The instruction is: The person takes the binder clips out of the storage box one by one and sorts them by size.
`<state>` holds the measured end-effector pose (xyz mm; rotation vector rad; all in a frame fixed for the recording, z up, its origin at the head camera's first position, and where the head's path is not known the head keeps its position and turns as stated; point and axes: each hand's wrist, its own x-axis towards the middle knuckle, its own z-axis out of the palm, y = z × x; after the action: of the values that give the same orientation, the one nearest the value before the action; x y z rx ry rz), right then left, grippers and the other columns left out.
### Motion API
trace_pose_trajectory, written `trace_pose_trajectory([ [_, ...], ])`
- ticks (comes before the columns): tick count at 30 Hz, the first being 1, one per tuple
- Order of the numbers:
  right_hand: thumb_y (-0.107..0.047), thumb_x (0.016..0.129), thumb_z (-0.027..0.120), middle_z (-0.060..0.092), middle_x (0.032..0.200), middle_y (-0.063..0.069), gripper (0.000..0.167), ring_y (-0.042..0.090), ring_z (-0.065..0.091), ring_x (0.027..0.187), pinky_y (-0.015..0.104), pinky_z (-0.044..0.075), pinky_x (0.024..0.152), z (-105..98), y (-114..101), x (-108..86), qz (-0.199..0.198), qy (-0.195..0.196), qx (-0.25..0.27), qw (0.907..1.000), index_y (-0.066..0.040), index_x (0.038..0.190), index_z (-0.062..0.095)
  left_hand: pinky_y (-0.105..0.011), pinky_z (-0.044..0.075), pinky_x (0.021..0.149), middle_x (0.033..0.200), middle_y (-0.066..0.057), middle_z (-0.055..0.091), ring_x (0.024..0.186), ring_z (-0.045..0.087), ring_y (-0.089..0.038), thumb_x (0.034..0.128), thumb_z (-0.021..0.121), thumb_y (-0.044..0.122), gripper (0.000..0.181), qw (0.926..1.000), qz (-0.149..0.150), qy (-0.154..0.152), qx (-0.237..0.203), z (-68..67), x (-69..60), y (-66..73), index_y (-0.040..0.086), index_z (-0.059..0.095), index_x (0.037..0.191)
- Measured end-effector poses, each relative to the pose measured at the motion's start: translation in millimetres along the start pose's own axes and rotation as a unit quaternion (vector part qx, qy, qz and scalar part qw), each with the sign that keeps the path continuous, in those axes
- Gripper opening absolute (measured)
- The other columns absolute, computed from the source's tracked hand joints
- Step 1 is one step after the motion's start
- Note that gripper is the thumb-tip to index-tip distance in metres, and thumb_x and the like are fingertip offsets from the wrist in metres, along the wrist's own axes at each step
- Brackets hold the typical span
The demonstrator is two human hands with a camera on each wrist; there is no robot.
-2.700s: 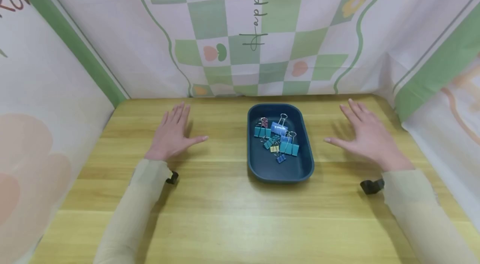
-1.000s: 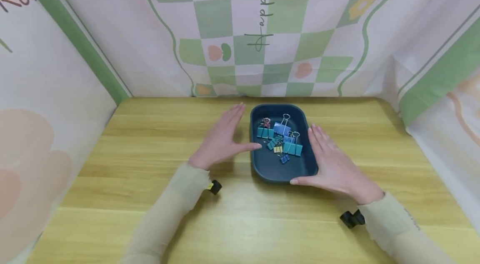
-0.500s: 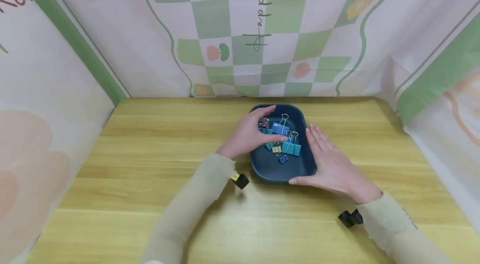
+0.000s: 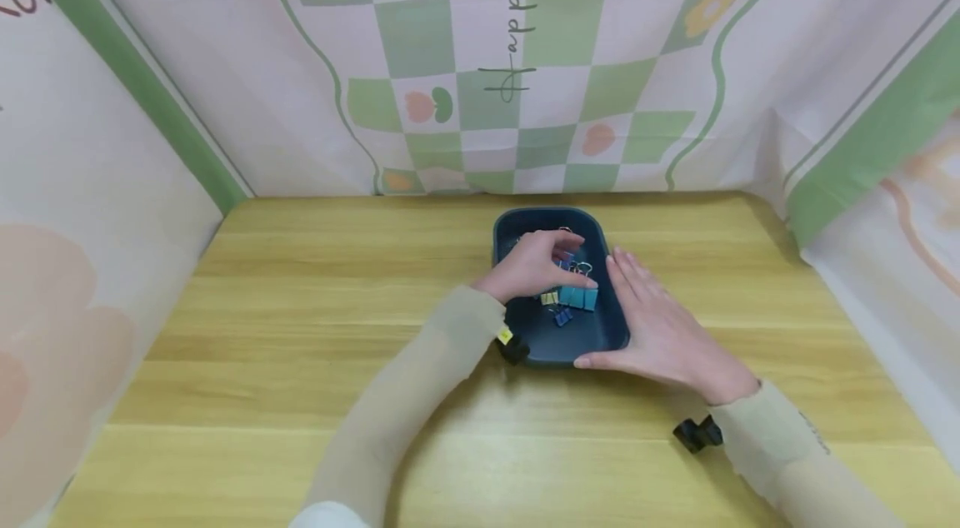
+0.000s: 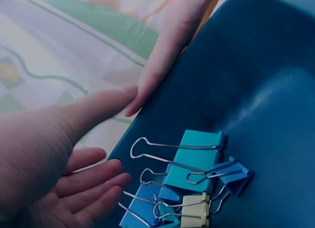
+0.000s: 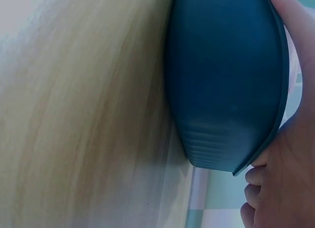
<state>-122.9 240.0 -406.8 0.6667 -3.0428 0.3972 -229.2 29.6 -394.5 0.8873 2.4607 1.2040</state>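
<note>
A dark blue tray [image 4: 558, 349] holds several binder clips, among them a large teal clip [image 4: 578, 298], a yellow clip [image 4: 550, 297] and a small blue clip [image 4: 562, 316]. Over the clips hovers the left hand [image 4: 532, 266], thumb and fingers apart, hiding part of the pile. In the left wrist view nothing lies between the left hand's [image 5: 74, 159] thumb and loosely bent fingers; the teal clip [image 5: 194, 159] is beside them. The right hand [image 4: 667, 328] lies along the tray's right side, thumb at the near edge; in the right wrist view the right hand [image 6: 288, 159] touches the tray's rim.
The tray stands on a wooden table [image 4: 300, 303]. A patterned curtain [image 4: 487, 53] hangs behind the table's far edge, and more cloth [image 4: 82, 178] hangs on the left. A black wrist camera [image 4: 697, 434] sits below the right wrist.
The left hand has moved right from beside the tray to over the clips. The right hand came in from the right earlier and has since stayed against the tray.
</note>
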Motion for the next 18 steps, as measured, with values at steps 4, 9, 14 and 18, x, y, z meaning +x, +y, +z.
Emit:
trace_pose_trajectory([
  [4,-0.084,0.072,0.068,-0.003,0.169,0.013,0.137,0.031,0.001,0.154,0.054,0.017,0.121,0.8,0.4,-0.2,0.009,0.0,0.001,1.0,0.001,0.161,0.008,-0.018,0.052,0.084,0.121,-0.004,0.069,0.104,0.065,-0.012,0.0881,0.082,0.035,0.058,0.9997,-0.009,-0.006,0.023,3.6,4.8,2.0,0.006,0.065,0.135],
  [9,-0.084,0.071,0.069,-0.006,0.169,0.01,0.138,0.03,0.0,0.154,0.053,0.017,0.121,0.9,0.4,0.2,0.012,-0.003,0.005,0.9999,-0.001,0.162,0.007,-0.016,0.05,0.077,0.107,0.001,0.072,0.089,0.063,-0.003,0.0914,0.08,0.031,0.039,0.9989,-0.009,-0.005,0.046,5.8,8.5,2.4,0.008,0.073,0.123],
  [14,-0.083,0.073,0.069,-0.005,0.169,0.012,0.136,0.031,0.001,0.154,0.055,0.017,0.12,1.2,0.5,-0.2,0.005,0.001,0.008,1.0,0.0,0.162,0.007,-0.014,0.049,0.07,0.097,0.007,0.074,0.079,0.062,0.002,0.0933,0.078,0.028,0.024,0.9974,-0.017,0.012,0.069,8.8,12.6,3.4,0.011,0.08,0.111],
  [18,-0.083,0.071,0.069,-0.005,0.169,0.011,0.137,0.03,0.001,0.154,0.056,0.018,0.12,1.8,0.4,-0.2,0.012,-0.001,0.007,0.9999,-0.001,0.162,0.007,-0.014,0.049,0.066,0.091,0.009,0.075,0.076,0.062,0.002,0.0933,0.078,0.027,0.015,0.9967,-0.024,0.016,0.076,10.0,13.8,4.1,0.015,0.082,0.101],
])
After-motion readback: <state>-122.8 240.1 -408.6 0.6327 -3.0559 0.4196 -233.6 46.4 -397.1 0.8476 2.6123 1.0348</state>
